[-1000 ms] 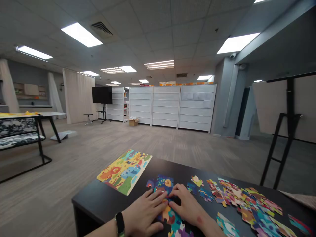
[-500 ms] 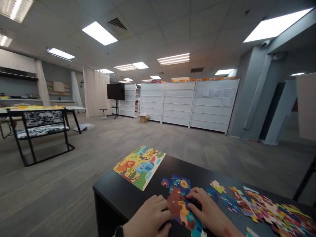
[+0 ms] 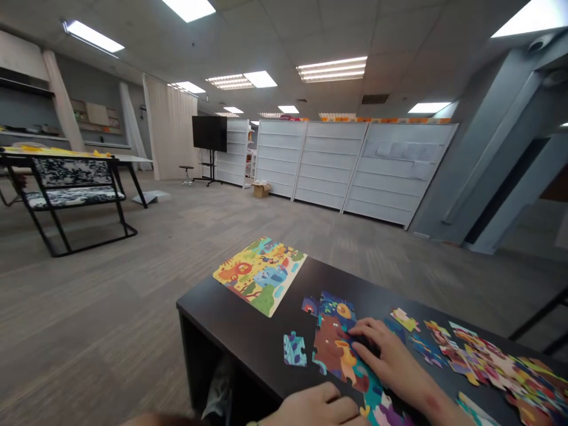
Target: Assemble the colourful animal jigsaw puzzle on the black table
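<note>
A partly joined jigsaw puzzle (image 3: 331, 343) with a brown bear lies on the dark table, running down to the bottom edge of the picture. My right hand (image 3: 388, 349) rests along its right side, thumb and forefinger apart, fingertips on or beside the bear pieces. Low in the picture, my left hand (image 3: 317, 408) lies by the puzzle's lower left part with its fingers loosely bent; the frame cuts off part of it. A loose light-blue puzzle piece (image 3: 294, 349) lies left of the bear. Another small piece (image 3: 309, 306) sits at the puzzle's upper left.
A yellow animal picture board (image 3: 261, 275) lies at the table's far left corner. Many loose puzzle pieces (image 3: 501, 370) are heaped on the right, with a few blue ones (image 3: 426, 349) nearer my right hand. The dark table's left edge (image 3: 231, 343) drops to carpet.
My left hand has drawn back downward from the bear, uncovering the light-blue piece. My right hand stays at the puzzle's right side. The camera view has tilted down.
</note>
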Tool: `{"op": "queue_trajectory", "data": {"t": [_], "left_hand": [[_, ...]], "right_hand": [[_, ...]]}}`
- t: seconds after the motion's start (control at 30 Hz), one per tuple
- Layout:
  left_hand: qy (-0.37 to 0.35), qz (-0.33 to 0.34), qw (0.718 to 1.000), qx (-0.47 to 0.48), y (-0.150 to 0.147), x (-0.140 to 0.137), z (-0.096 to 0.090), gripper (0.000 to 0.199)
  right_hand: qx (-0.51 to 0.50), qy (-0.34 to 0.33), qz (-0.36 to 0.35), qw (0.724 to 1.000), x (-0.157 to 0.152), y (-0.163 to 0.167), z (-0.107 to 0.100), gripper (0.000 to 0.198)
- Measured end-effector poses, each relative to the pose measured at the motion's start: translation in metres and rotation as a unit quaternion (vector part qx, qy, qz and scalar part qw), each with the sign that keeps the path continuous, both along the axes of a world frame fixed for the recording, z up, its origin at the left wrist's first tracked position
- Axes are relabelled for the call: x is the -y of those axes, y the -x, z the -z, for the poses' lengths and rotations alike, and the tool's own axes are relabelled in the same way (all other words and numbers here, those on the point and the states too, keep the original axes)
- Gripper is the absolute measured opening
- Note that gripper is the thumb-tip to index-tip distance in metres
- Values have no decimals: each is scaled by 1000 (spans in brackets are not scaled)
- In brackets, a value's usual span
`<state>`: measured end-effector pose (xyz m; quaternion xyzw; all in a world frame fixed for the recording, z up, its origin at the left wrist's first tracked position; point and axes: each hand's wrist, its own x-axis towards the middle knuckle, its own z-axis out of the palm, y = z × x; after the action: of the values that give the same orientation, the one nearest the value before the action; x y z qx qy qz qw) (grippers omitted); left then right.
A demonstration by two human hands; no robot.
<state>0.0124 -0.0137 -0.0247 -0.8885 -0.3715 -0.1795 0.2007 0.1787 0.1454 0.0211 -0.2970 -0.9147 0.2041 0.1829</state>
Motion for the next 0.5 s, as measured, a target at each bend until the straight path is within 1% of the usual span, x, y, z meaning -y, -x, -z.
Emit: {"op": "queue_trajectory", "data": {"t": [0.13,0.2,0.27,0.37,0.43,0.5], "left_hand": [[-93,-2,996,9,4,7,-15,16],[-127,-5,992,17,6,9,-17,17],[-145,-6,989,13,6,11,-15,16],[-154,-5,988,10,4,10,-6,14],[-149,-8,989,20,2,8,1,15],[-141,-16,989,34,-2,6,9,14]], "right_hand": [[7,-4,-1,1000,1,1,-2,30],[5,-6,0,1000,1,2,-1,30],[4,-9,-2,1000,1,2,0,29],[5,-9,-6,1000,-3,2,2,28],[4,-5,-4,1000,-5,2,0,28],[-3,-4,2,1000,0,4,-8,28]]}}
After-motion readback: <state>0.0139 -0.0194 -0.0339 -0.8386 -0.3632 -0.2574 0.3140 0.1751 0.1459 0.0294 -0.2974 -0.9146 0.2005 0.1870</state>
